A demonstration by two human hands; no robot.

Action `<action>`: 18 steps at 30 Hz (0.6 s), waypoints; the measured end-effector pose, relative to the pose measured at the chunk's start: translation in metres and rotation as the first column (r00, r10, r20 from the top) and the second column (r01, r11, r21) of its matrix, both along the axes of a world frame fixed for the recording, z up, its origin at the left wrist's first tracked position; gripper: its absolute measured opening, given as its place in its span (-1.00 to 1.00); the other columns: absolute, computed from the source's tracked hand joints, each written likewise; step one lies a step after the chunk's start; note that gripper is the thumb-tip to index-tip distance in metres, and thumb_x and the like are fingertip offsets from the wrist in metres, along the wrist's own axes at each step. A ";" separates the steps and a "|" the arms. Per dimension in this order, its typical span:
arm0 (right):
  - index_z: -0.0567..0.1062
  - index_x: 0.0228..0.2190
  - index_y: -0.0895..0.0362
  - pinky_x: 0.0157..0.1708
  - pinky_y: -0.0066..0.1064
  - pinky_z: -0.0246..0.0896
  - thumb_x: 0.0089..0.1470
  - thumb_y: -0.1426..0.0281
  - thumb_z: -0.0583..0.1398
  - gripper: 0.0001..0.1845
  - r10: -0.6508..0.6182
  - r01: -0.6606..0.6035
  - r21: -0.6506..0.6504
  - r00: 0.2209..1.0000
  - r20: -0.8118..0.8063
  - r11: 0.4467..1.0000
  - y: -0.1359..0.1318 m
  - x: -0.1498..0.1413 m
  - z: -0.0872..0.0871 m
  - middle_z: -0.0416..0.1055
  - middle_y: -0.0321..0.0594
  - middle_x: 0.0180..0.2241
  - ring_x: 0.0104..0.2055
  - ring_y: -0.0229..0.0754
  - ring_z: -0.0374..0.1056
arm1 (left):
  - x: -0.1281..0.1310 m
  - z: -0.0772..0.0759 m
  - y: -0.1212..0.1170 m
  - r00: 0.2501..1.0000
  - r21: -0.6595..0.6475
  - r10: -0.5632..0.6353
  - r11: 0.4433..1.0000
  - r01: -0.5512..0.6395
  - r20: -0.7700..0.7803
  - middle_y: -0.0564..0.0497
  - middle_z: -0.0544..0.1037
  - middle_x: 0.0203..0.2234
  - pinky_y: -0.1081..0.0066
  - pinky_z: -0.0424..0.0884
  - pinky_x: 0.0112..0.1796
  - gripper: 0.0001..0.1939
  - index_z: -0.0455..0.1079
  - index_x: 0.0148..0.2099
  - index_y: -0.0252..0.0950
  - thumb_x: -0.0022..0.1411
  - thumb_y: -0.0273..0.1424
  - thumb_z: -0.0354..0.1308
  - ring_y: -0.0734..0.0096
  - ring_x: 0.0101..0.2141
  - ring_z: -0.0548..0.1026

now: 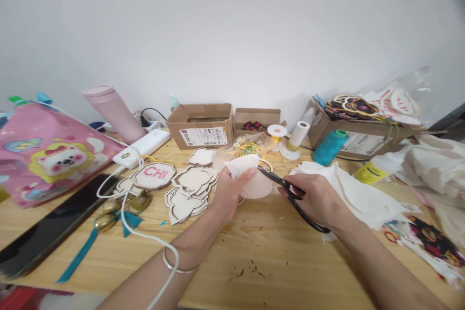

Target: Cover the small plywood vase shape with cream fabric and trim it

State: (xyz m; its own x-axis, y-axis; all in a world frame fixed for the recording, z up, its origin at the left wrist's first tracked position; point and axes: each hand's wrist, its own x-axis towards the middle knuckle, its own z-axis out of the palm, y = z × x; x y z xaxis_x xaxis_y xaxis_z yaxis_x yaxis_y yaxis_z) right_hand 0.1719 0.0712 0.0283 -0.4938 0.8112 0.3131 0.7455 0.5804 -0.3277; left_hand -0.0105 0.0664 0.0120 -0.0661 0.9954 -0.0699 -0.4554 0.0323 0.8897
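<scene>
My left hand (232, 191) pinches a piece of white fabric (241, 165) above the middle of the wooden table. Black-handled scissors (290, 191) are in my right hand (316, 198), their blades pointing left and touching or nearly touching the fabric's right edge. Below the fabric is a pale rounded piece (257, 185), partly covered; I cannot tell whether the two are joined. Left of my left hand lies a pile of cloud-shaped wooden pieces (192, 184). A larger white cloth (352, 191) is spread beyond my right hand.
Cardboard boxes (199, 128) stand along the wall, one at the right (359, 140) heaped with cutouts. A teal thread spool (330, 147) leans near it. At the left are a phone (54, 225), a power bank (141, 147) with a white cable crossing my left forearm, and a pink bag (61, 155).
</scene>
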 end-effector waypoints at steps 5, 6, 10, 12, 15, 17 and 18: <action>0.30 -0.64 0.13 -0.59 -0.51 -0.09 -0.01 0.36 0.04 -0.77 -0.010 0.010 -0.004 1.000 0.022 1.000 -0.001 0.001 0.000 0.21 -0.33 -0.69 -0.63 -0.32 0.11 | 0.000 0.000 0.000 1.000 0.000 0.003 1.000 -0.003 -0.001 0.02 0.54 -0.41 0.52 0.36 -0.42 -0.70 0.42 -0.24 -0.31 -0.12 -0.42 0.26 0.47 -0.45 0.45; 0.29 -0.64 0.13 -0.60 -0.51 -0.09 -0.01 0.35 0.04 -0.77 -0.012 0.012 -0.009 1.000 0.024 1.000 -0.001 0.001 0.000 0.21 -0.33 -0.69 -0.63 -0.32 0.11 | 0.000 0.000 0.000 1.000 0.000 0.000 1.000 0.000 -0.003 0.02 0.54 -0.41 0.53 0.36 -0.42 -0.69 0.42 -0.23 -0.31 -0.12 -0.42 0.26 0.47 -0.45 0.45; 0.29 -0.65 0.13 -0.60 -0.52 -0.10 -0.01 0.35 0.04 -0.76 -0.019 0.019 -0.016 1.000 0.023 1.000 -0.001 0.000 0.001 0.21 -0.33 -0.70 -0.64 -0.33 0.10 | 0.000 -0.002 0.000 1.000 0.002 0.002 1.000 -0.002 -0.001 0.00 0.54 -0.39 0.53 0.36 -0.41 -0.67 0.41 -0.22 -0.32 -0.12 -0.42 0.26 0.48 -0.44 0.45; 0.29 -0.65 0.13 -0.60 -0.53 -0.10 -0.02 0.35 0.04 -0.76 -0.023 0.024 -0.017 0.999 0.027 1.000 -0.001 0.000 0.001 0.21 -0.33 -0.70 -0.64 -0.33 0.10 | 0.000 -0.002 0.001 1.000 0.007 0.011 1.000 -0.011 0.001 0.00 0.53 -0.39 0.54 0.36 -0.40 -0.67 0.42 -0.22 -0.33 -0.13 -0.43 0.27 0.48 -0.43 0.45; 0.30 -0.65 0.14 -0.60 -0.53 -0.09 -0.02 0.36 0.04 -0.76 -0.026 0.027 -0.016 0.999 0.033 1.000 -0.001 0.000 0.001 0.22 -0.33 -0.70 -0.64 -0.34 0.11 | 0.000 -0.002 0.002 1.000 0.016 0.010 1.000 -0.010 0.006 -0.01 0.53 -0.39 0.53 0.36 -0.40 -0.66 0.42 -0.22 -0.34 -0.14 -0.43 0.27 0.49 -0.44 0.45; 0.31 -0.65 0.14 -0.60 -0.54 -0.08 -0.02 0.36 0.04 -0.76 -0.025 0.025 -0.014 0.999 0.032 1.000 -0.001 0.000 0.001 0.22 -0.33 -0.70 -0.64 -0.34 0.11 | 0.001 -0.003 0.002 1.000 0.016 0.005 1.000 -0.005 0.010 -0.01 0.53 -0.39 0.53 0.36 -0.41 -0.65 0.41 -0.21 -0.34 -0.14 -0.43 0.27 0.48 -0.44 0.45; 0.31 -0.65 0.14 -0.60 -0.54 -0.08 -0.01 0.36 0.04 -0.76 -0.024 0.024 -0.014 0.999 0.031 1.000 -0.001 0.000 0.001 0.22 -0.33 -0.70 -0.64 -0.34 0.11 | 0.001 -0.003 0.002 1.000 0.013 0.004 1.000 -0.004 0.012 -0.02 0.53 -0.39 0.53 0.36 -0.41 -0.65 0.41 -0.20 -0.34 -0.14 -0.43 0.27 0.48 -0.44 0.45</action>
State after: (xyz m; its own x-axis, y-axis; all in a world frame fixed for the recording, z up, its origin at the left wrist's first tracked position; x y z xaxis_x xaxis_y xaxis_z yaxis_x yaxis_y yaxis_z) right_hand 0.1721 0.0699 0.0294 -0.4836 0.8272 0.2861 0.7689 0.5577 -0.3128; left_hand -0.0099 0.0680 0.0094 -0.0697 0.9959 -0.0575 -0.4664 0.0185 0.8844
